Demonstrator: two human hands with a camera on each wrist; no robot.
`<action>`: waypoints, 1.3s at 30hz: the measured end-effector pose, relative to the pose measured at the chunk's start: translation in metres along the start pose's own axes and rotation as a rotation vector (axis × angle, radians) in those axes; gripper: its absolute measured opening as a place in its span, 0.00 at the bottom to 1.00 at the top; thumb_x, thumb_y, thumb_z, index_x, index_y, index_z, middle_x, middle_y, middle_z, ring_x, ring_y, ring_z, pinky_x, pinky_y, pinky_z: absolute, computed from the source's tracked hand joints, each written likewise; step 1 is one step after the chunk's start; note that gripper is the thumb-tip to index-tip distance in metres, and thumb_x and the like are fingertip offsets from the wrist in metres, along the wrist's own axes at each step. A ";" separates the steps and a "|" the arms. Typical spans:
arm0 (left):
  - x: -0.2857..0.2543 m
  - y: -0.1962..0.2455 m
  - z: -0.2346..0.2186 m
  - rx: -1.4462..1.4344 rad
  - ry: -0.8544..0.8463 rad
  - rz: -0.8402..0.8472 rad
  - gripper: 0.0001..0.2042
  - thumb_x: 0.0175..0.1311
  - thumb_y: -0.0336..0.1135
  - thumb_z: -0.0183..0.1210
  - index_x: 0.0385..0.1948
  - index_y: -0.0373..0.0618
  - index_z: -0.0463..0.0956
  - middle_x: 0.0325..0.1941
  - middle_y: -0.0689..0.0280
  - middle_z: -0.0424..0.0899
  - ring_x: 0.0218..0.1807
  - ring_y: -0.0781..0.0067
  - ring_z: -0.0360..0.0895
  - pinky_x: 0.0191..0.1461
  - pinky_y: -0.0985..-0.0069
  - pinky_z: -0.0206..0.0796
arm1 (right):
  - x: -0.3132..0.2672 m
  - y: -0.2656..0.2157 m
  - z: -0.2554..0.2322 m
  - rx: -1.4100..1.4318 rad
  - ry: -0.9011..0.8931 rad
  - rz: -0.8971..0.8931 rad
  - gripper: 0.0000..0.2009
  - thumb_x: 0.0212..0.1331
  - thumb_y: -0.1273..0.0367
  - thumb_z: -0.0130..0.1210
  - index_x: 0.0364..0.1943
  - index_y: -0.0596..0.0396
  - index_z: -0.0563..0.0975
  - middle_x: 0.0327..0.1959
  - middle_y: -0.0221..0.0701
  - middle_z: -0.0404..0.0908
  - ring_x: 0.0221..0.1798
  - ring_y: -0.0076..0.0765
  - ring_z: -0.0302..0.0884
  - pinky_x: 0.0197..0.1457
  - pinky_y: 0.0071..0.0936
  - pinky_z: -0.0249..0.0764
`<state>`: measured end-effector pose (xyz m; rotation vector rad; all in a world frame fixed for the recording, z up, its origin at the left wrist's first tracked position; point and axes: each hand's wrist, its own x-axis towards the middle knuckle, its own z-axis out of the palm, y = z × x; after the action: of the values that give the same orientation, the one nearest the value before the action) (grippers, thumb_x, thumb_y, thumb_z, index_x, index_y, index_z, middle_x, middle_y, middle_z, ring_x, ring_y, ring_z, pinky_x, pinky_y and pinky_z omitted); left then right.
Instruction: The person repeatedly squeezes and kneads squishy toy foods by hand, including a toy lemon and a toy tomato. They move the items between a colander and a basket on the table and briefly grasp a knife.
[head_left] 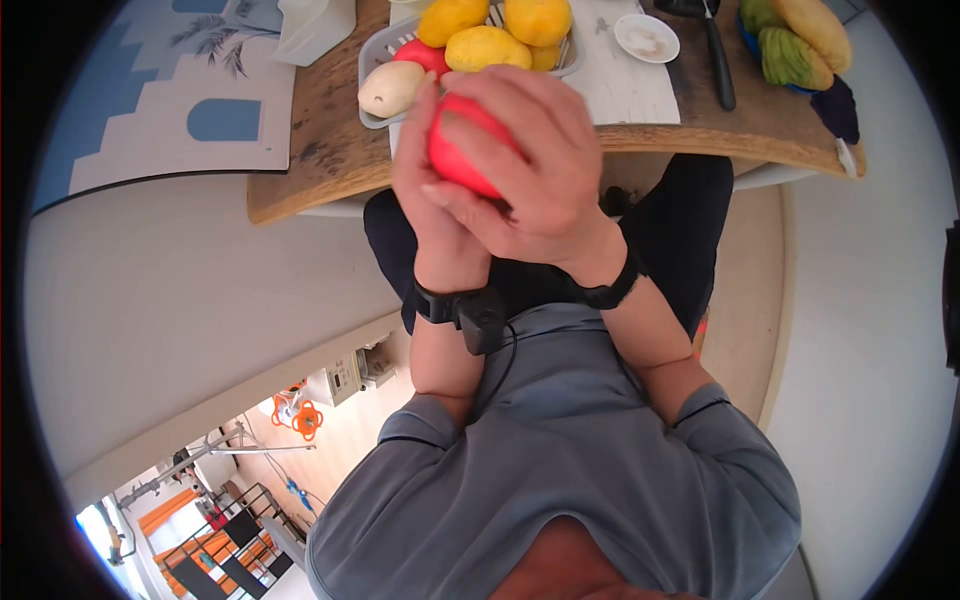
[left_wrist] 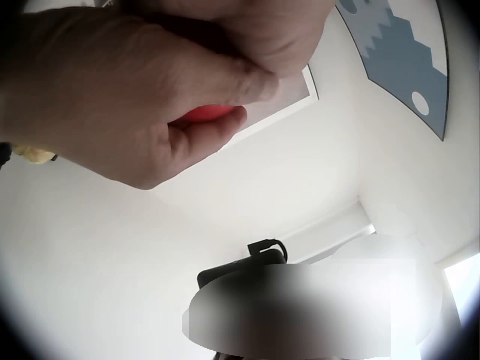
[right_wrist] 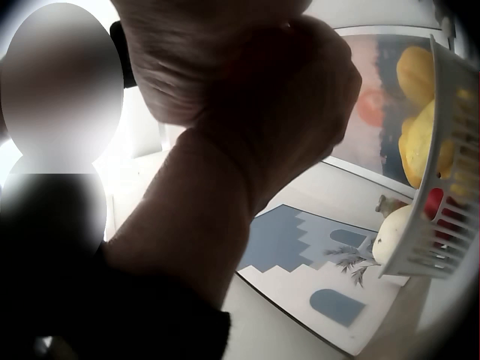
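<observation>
Between both hands, in front of the table's near edge, is a smooth red round fruit [head_left: 462, 150]. The right hand [head_left: 550, 165] curls its fingers over the fruit's top and right side. My left hand [head_left: 415, 170] cups it from the left, its palm partly hidden behind the right. In the left wrist view, only a sliver of the red fruit [left_wrist: 210, 113] shows between curled fingers. Just beyond the hands stands a grey slotted basket [head_left: 366, 72], holding several yellow fruits [head_left: 488, 49], another red fruit [head_left: 420, 55] and a pale cream one [head_left: 391, 89].
On the wooden table [head_left: 335, 130], a small white dish [head_left: 646, 38] and a black-handled utensil [head_left: 719, 65] lie right of the basket. Green and yellow produce [head_left: 797, 48] sits far right near a dark cloth [head_left: 836, 110]. A white container [head_left: 316, 30] stands upper left, beside a printed panel [head_left: 180, 110].
</observation>
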<state>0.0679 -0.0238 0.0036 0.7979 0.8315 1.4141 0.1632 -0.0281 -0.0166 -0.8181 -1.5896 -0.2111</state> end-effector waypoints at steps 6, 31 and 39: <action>0.003 0.024 -0.038 -0.397 -0.212 -0.360 0.17 0.70 0.51 0.48 0.42 0.45 0.73 0.37 0.66 0.79 0.38 0.76 0.77 0.41 0.77 0.71 | 0.000 -0.020 0.010 0.148 0.008 -0.138 0.18 0.41 0.60 0.66 0.36 0.56 0.79 0.45 0.38 0.80 0.43 0.47 0.78 0.42 0.37 0.76; 0.032 -0.013 -0.056 0.350 -0.058 0.396 0.10 0.65 0.35 0.56 0.40 0.36 0.76 0.40 0.63 0.83 0.40 0.76 0.76 0.47 0.80 0.67 | -0.015 -0.012 0.039 0.596 -0.069 0.896 0.22 0.62 0.56 0.52 0.48 0.64 0.72 0.45 0.41 0.79 0.46 0.41 0.77 0.52 0.30 0.71; 0.022 0.003 -0.067 0.326 0.019 0.121 0.17 0.71 0.43 0.48 0.41 0.37 0.75 0.41 0.63 0.79 0.42 0.78 0.76 0.46 0.80 0.69 | -0.011 -0.005 0.045 0.107 -0.155 0.026 0.27 0.49 0.59 0.64 0.49 0.65 0.73 0.47 0.46 0.78 0.48 0.57 0.76 0.52 0.38 0.73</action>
<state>0.0085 -0.0035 -0.0274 1.0991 1.0592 1.4123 0.1247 -0.0104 -0.0348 -0.7866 -1.7184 -0.0438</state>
